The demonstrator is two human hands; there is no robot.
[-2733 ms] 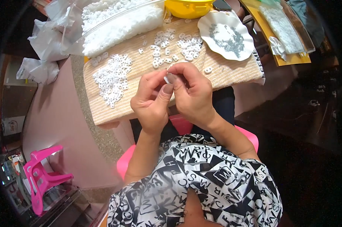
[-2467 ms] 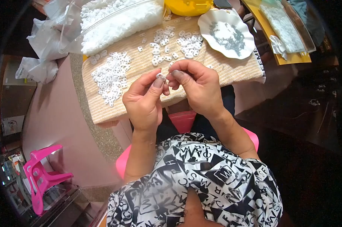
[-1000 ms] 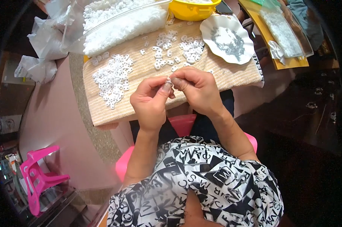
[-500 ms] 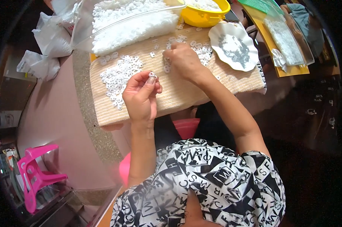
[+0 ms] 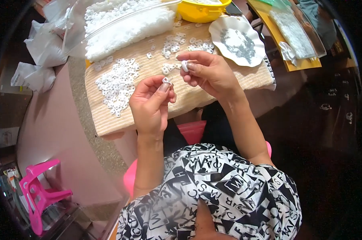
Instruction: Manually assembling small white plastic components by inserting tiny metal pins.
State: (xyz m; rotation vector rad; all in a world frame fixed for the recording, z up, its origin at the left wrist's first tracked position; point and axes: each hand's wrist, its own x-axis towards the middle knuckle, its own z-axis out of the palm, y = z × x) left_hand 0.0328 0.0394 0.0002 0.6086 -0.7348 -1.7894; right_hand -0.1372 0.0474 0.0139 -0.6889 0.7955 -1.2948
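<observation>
Between thumb and fingertips, my left hand pinches a small white plastic piece with a hole in it. Close by on the right, my right hand holds another small white plastic piece, raised over the cloth. The two pieces are apart. Left of my hands lies a pile of similar white pieces, flat and with holes. A looser scatter of white pieces lies beyond my hands. Beside it stands a scalloped white dish with grey and white bits in it.
A beige striped cloth covers the work surface. At the back stand a clear bin full of white pieces and a yellow bowl. White bags are at far left, a pink stool below them. Another person works at far right.
My right hand has lifted off the scattered pieces and come back toward my left hand, now holding a white piece. My left hand keeps its pinch. The view has shifted slightly.
</observation>
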